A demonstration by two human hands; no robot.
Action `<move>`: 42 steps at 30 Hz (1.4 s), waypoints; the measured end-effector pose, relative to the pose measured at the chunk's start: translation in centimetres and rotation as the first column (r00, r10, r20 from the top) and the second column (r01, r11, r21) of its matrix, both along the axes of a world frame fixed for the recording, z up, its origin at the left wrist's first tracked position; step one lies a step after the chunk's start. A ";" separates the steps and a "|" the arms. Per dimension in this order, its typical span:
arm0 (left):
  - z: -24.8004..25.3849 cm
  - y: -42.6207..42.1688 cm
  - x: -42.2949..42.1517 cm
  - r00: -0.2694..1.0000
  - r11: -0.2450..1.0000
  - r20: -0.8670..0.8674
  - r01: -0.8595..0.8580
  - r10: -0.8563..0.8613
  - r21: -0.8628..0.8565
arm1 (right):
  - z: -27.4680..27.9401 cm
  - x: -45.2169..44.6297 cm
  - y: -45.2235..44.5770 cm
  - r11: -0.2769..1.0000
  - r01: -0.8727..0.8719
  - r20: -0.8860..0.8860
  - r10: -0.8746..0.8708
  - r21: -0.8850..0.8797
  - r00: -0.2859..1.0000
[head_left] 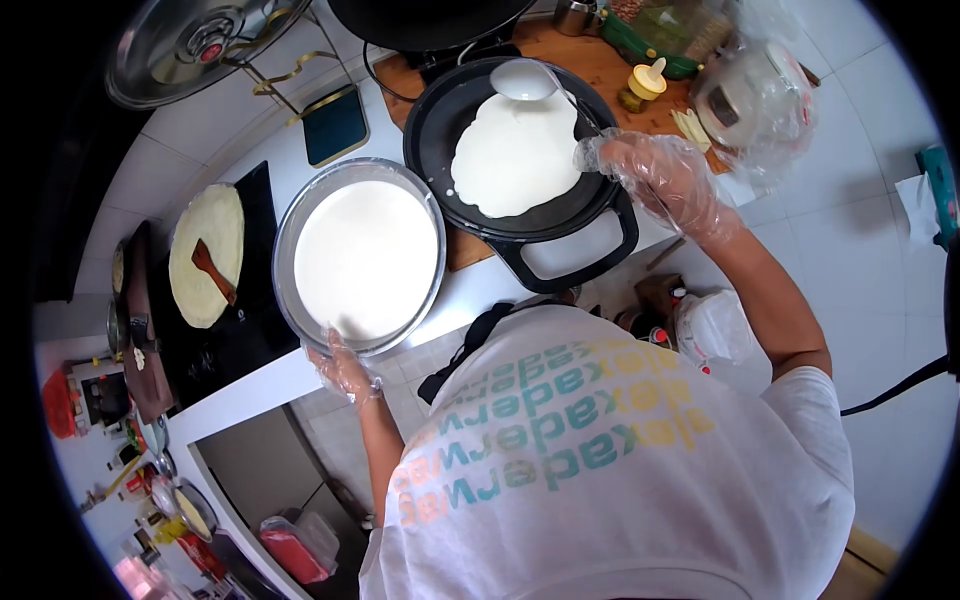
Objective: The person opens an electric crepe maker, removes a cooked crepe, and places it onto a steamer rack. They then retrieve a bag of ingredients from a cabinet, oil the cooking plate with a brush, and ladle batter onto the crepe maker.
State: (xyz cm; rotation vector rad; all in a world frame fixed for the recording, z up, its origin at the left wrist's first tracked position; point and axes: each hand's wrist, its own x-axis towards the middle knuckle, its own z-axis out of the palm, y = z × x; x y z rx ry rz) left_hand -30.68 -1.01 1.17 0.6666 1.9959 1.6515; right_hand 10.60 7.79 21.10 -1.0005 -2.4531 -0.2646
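My right hand [670,180], in a clear plastic glove, grips the handle of a ladle [524,80]. The ladle's bowl is over the far edge of a spread of white batter [515,160]. The batter lies in a flat black pan [437,130], whose loop handle points toward me. My left hand [346,372], also gloved, is closed on the near rim of a wide metal basin [284,262], with the thumb over the rim. White batter [365,258] fills much of the basin. Whether the ladle touches the batter in the pan I cannot tell.
At left, a pale round flatbread [205,225] lies on a black cooktop [262,215] with a brown wooden spatula [212,270] on it. A yellow-topped jar [645,85] and a plastic-wrapped container [755,95] stand at the back right. A black wok [430,20] is behind the pan.
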 end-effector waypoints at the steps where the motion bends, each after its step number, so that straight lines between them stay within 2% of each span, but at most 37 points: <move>1: 0.2 0.0 0.0 1.000 1.000 0.008 0.020 -0.020 -0.013 | 0.0 -0.2 0.0 1.000 -0.006 0.000 0.006 -0.003 1.000; 18: 0.6 0.0 0.4 1.000 0.999 0.015 0.020 -0.020 0.043 | -0.1 -3.1 0.2 0.998 -0.063 -0.017 0.063 -0.031 0.998; 20: 0.7 0.0 0.5 1.000 0.999 0.022 0.020 -0.021 0.050 | -1.6 -3.1 0.6 0.987 -0.091 -0.313 0.046 -0.132 0.949; 21: 0.7 0.0 0.5 0.999 0.998 0.028 0.024 -0.025 0.053 | -2.0 -3.2 0.8 0.977 -0.116 -0.451 0.024 -0.178 0.892; 22: 0.6 0.0 0.5 0.999 0.998 0.034 0.027 -0.029 0.057 | -2.0 -3.5 1.1 0.941 -0.088 -0.668 -0.164 -0.326 0.726; 23: 0.5 0.0 0.4 0.999 0.999 0.030 0.028 -0.029 0.040 | -1.7 -4.2 1.5 0.878 -0.106 -0.792 -0.361 -0.467 0.493; 24: 0.3 0.1 0.3 0.999 0.999 0.026 0.028 -0.028 0.022 | -1.3 -4.8 1.9 0.795 -0.170 -0.809 -0.545 -0.582 0.221; 25: 0.2 0.0 0.1 0.999 1.000 0.020 0.025 -0.025 0.004 | -0.7 -5.1 2.5 0.688 -0.162 -0.699 -0.714 -0.708 0.025; 28: 0.7 0.0 0.3 0.999 1.000 0.038 0.017 -0.017 0.002 | -1.8 -4.2 3.3 0.604 -0.301 -0.571 -0.797 -0.738 -0.199; 29: 1.2 0.0 0.6 1.000 1.000 0.009 0.020 -0.020 -0.005 | -2.2 -3.9 3.0 0.594 -0.349 -0.574 -0.801 -0.725 -0.171; 32: 1.2 0.0 0.7 1.000 1.000 0.019 0.015 -0.016 0.014 | -1.2 -6.4 1.5 0.614 -0.333 -0.637 -0.769 -0.716 -0.049; 33: 0.6 0.0 0.5 1.000 1.000 0.009 0.004 -0.004 0.003 | -1.5 -7.2 1.2 0.606 -0.344 -0.653 -0.757 -0.717 0.028; 34: 0.3 -0.1 0.2 0.999 1.000 0.045 0.002 -0.002 0.004 | -1.9 -8.2 1.0 0.576 -0.378 -0.650 -0.754 -0.725 0.097; 35: -0.1 -0.2 0.0 0.997 1.000 0.081 -0.001 0.001 0.004 | -3.8 -8.9 1.1 0.577 -0.493 -0.723 -0.670 -0.651 0.171; 37: 0.1 -0.3 0.1 0.993 1.000 0.116 0.006 -0.004 -0.017 | -5.0 -11.7 0.5 0.493 -0.513 -0.684 -0.667 -0.702 0.295; 38: -0.7 -0.4 -0.3 0.995 1.000 0.104 0.013 -0.011 -0.017 | -5.7 -13.2 0.4 0.444 -0.597 -0.681 -0.688 -0.668 0.250; 40: -2.2 -0.7 -1.4 0.996 0.999 0.080 0.036 -0.035 -0.023 | -7.6 -15.2 0.8 0.360 -0.521 -0.585 -0.720 -0.774 0.372; 41: -2.2 -0.9 -1.7 0.996 0.995 0.069 0.059 -0.054 -0.074 | -8.0 -15.7 0.6 0.340 -0.507 -0.574 -0.697 -0.792 0.430; 42: -0.9 -1.0 -1.3 0.998 0.978 0.031 0.057 -0.052 -0.202 | -8.5 -15.9 0.7 0.276 -0.556 -0.558 -0.707 -0.784 0.435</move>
